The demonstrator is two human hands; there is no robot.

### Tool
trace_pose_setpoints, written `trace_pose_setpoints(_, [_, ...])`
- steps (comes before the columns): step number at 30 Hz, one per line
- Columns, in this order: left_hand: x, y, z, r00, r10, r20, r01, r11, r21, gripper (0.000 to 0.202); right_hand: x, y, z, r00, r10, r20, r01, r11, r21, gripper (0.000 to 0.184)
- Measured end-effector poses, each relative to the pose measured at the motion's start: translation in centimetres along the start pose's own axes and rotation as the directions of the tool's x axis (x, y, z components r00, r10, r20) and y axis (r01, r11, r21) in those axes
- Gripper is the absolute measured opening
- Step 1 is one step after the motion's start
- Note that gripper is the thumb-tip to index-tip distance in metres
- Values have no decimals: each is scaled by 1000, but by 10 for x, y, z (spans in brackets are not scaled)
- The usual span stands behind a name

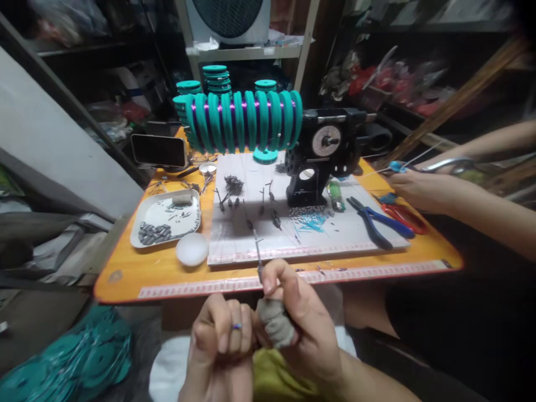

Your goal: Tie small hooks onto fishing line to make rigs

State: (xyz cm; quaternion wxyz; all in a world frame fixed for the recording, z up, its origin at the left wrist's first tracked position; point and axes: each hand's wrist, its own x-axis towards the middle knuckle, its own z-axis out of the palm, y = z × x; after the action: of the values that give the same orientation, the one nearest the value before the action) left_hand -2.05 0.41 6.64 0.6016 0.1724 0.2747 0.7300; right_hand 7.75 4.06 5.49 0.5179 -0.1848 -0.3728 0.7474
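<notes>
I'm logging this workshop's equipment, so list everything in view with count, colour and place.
Table: one, orange, centre
Board: one, whitish, on table
Machine: one, black, on board
Mounted spools: about ten, teal, row left of machine
Loose spools: several, teal, behind row
Phone: one, dark-screened, table's left
Tray: one, white, table's left
Dish: one, white, beside tray
Blue bits: many, on board
Pliers: one, blue-handled, board's right
Measuring strips: two, pinkish-white, front edges
Teal pile: one, lower left
Shelf clutter: mixed, background, too blurred to count
Co-worker's hand: right side
Thin rod: one, dark, at right fingertips
Left hand: one, ringed, curled
Right hand: one, grey-wrapped digit
</notes>
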Motion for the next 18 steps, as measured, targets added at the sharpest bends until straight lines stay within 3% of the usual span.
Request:
trace_pose_setpoints(2, [4,1,-8,999,43,29,-48,985,167,42,-1,-8,-9,995,12,101,25,932,-362,42])
trace_pose_setpoints(4, [5,3,-12,999,46,19,-49,946,319,44,-2,-16,-13,978,-12,211,155,718,-678,61])
trace_pose_setpoints(6, [6,5,-11,999,15,-36,0,926,378,43,-4,-18,-12,952,-48,301,278,541,-794,75])
trace_pose_setpoints(7, [6,6,-9,998,-16,-62,38,930,366,42,-6,-18,-10,948,-56,314,295,529,-795,77])
trace_pose_setpoints(9, [7,8,-6,989,-119,-83,137,953,271,43,-9,-13,-5,963,-53,266,230,676,-700,66])
trace_pose_setpoints(12, [9,7,-2,971,-240,-17,240,968,77,47,-12,-2,3,996,-16,83,40,952,-304,35])
trace_pose_setpoints(15, [10,2,-1,967,-252,27,253,961,-111,49,-9,6,7,997,10,-71,-8,1000,25,28])
trace_pose_setpoints(18, [10,-3,-2,954,-298,32,296,922,-248,47,-3,10,7,989,37,-143,-15,988,152,32])
